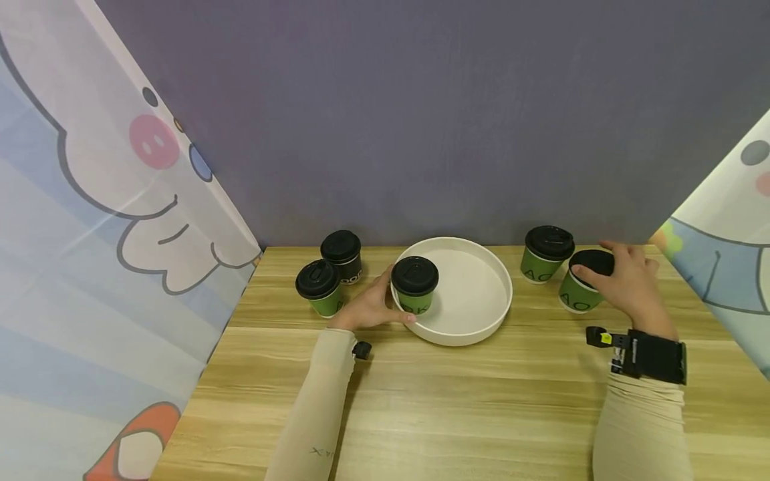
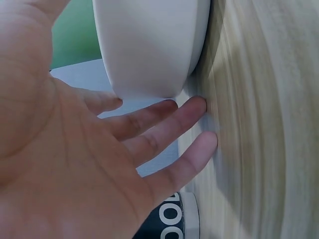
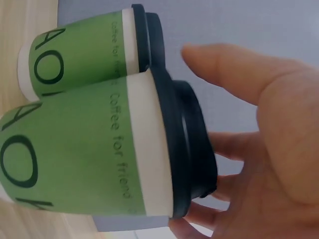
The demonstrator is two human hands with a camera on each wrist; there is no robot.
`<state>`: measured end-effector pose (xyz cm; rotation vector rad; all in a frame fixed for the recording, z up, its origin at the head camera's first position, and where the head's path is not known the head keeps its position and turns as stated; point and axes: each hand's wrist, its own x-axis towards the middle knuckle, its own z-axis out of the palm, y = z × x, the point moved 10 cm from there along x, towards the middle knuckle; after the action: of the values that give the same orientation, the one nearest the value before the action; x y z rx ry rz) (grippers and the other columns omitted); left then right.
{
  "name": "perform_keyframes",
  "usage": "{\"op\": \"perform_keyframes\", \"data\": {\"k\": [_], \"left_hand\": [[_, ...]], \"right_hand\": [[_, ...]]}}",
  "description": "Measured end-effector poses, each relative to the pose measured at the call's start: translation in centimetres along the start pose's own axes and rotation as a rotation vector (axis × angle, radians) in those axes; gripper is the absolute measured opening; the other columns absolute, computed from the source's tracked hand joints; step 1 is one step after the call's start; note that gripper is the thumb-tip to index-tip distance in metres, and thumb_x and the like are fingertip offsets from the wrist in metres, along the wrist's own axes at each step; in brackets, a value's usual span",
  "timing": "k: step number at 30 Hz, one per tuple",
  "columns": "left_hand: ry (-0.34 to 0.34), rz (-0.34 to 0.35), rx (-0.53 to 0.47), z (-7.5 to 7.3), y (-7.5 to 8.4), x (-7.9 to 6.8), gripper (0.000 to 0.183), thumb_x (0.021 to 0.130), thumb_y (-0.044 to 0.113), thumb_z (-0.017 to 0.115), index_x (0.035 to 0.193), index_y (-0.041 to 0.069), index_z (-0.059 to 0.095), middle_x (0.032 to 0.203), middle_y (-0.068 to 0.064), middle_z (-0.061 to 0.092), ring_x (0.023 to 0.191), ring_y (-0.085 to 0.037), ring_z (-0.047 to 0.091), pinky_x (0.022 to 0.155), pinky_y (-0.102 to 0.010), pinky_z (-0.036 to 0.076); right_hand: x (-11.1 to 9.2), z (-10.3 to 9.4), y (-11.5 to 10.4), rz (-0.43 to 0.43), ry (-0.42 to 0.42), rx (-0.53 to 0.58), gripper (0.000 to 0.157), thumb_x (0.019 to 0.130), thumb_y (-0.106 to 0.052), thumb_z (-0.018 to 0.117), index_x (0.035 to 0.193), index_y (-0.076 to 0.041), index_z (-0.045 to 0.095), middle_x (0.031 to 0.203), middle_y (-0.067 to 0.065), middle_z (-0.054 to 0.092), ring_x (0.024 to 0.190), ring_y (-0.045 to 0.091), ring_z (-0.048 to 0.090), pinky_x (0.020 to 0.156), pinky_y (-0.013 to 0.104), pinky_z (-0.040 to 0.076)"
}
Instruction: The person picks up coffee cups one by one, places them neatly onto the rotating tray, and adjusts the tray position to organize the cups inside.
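My left hand (image 1: 374, 307) is spread at the left side of a round white tray (image 1: 475, 327); its fingers are extended by the tray's wall in the left wrist view. A green paper cup with a black lid (image 1: 415, 284) stands in the tray, close to this hand. At the right, my right hand (image 1: 634, 284) hovers around the black lid of a tilted green cup (image 3: 75, 159). Its thumb is apart from the lid, and some fingers reach behind it, where contact cannot be made out. Beside it stands another green cup (image 1: 538, 264).
Left of the tray stand a black lidded cup (image 1: 349, 267) and a green lidded cup (image 1: 327, 304). They rest on a wooden table (image 1: 469, 414). A grey panel (image 1: 451, 120) rises behind, with cartoon-print cloths (image 1: 90, 234) at both sides.
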<state>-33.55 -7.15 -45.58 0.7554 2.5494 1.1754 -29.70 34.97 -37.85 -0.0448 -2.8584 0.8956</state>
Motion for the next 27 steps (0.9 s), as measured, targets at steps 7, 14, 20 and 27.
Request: {"op": "perform_keyframes", "data": {"k": [7,14,20,27], "left_hand": [[-0.011,-0.032,-0.058,-0.2,-0.8,-0.3,0.120,0.079,0.040,0.089,0.166,0.026,0.007,0.171,-0.002,0.022,0.157,-0.019,0.022,0.128,-0.045,0.020],[-0.018,-0.038,-0.088,-0.3,-1.3,-0.3,0.117,0.079,0.048,0.087,0.166,0.027,0.011,0.170,-0.001,0.025,0.156,-0.023,0.027,0.127,-0.049,0.024],[-0.040,-0.052,-0.120,-0.2,-1.2,-0.5,0.109,0.085,0.041,0.084,0.166,0.028,0.012,0.170,0.001,0.026,0.154,-0.023,0.033,0.126,-0.048,0.026],[-0.059,-0.042,-0.141,-0.3,-0.5,-0.7,0.104,0.092,0.029,0.079,0.166,0.024,0.007,0.170,-0.004,0.025,0.146,-0.031,0.044,0.122,-0.050,0.033]], "right_hand": [[-0.1,1.1,1.3,0.053,-0.126,-0.023,0.101,0.100,-0.048,0.060,0.161,0.005,0.002,0.151,0.054,0.003,0.130,0.080,0.011,0.091,0.082,0.025],[0.0,1.2,1.6,0.064,-0.150,-0.003,0.109,0.096,-0.048,0.067,0.161,0.006,-0.002,0.151,0.054,0.003,0.130,0.075,0.021,0.095,0.081,0.030],[-0.3,1.0,1.2,0.045,-0.134,-0.005,0.113,0.093,-0.048,0.072,0.162,0.004,0.000,0.156,0.050,0.005,0.133,0.074,0.019,0.098,0.081,0.028],[-0.1,0.6,0.2,0.013,-0.124,0.035,0.110,0.092,-0.043,0.075,0.164,-0.002,0.003,0.162,0.043,0.006,0.138,0.071,0.016,0.101,0.080,0.026]]}}
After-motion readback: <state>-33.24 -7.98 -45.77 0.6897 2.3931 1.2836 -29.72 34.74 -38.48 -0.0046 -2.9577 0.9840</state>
